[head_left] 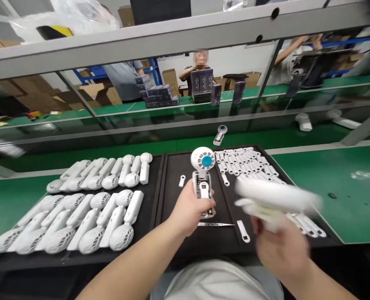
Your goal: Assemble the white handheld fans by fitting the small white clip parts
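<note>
Beyond a grey shelf beam (172, 46), a co-worker (200, 71) sits across the green tabletop (337, 196) near stacks of dark product boxes (160, 96). On my side, a black mat (78, 260) carries neat rows of white handheld fans (110, 216), while a second black mat (191, 246) holds a heap of white plastic strips (244, 164). Fine steel tweezers (216, 224) lie on this second mat, along with a loose white strip (243, 231) and a small white clip (182, 181). My hands are apart. My left hand (189, 210) is wrapped around the opened handle of a handheld fan (202, 161), holding it upright over the mat, with its circuit board (204, 187) exposed. My right hand (280, 250) is blurred beside a white fan part (275, 200), so I cannot tell whether it is gripping it. The main risk lies in that open handle: if my left hand loosened, the fan could drop onto the tweezers and damage the exposed board. A careless swing of my right hand could strike the strips and scatter them off the mat. The tweezers' sharp tips could also scratch the board if I knocked the two together.
</note>
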### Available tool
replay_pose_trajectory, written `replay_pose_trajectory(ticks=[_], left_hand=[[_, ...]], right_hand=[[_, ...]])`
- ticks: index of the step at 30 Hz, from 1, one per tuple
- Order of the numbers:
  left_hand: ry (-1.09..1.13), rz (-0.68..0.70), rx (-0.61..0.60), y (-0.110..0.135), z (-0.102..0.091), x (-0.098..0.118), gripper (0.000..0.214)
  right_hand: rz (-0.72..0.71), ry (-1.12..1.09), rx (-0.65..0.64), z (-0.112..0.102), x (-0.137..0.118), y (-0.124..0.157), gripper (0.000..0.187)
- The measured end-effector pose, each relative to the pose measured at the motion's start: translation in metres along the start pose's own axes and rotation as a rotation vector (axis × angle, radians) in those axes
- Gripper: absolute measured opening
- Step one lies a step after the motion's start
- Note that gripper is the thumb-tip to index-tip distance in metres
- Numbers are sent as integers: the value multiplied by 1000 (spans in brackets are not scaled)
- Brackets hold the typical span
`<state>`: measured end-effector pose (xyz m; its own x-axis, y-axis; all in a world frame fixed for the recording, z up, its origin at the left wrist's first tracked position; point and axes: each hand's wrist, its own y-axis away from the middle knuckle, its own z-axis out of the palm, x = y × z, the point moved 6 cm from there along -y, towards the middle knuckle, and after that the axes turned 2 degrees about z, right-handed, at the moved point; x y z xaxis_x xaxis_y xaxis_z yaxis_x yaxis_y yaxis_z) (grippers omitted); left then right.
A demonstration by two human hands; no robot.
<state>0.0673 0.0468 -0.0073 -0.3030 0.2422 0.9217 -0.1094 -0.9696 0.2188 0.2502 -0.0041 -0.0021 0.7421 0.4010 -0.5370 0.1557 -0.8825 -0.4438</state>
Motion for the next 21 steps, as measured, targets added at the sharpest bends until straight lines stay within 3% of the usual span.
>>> replay_pose_trajectory(ticks=[3, 7, 10, 13, 16, 18, 21], left_hand=[[-16, 17, -39, 5, 8, 2, 45], [-34, 7, -11, 10, 3, 3, 45], [-8, 16, -51, 11, 3, 6, 48], [65, 6, -35, 10, -1, 5, 46], [116, -54, 52, 0, -14, -3, 31], [64, -96, 125, -14, -29, -8, 29], [-73, -99, 213, -52, -56, -3, 27]], right_hand=[[-59, 11, -30, 9, -17, -5, 34], [-125, -39, 156, -2, -27, -5, 32], [-155, 77, 67, 3, -27, -3, 30], [-198, 55, 67, 3, -22, 3, 28], [-118, 119, 85, 7, 3, 10, 28], [-10, 240, -17, 19, 25, 13, 30], [187, 282, -294, 45, 49, 14, 32]])
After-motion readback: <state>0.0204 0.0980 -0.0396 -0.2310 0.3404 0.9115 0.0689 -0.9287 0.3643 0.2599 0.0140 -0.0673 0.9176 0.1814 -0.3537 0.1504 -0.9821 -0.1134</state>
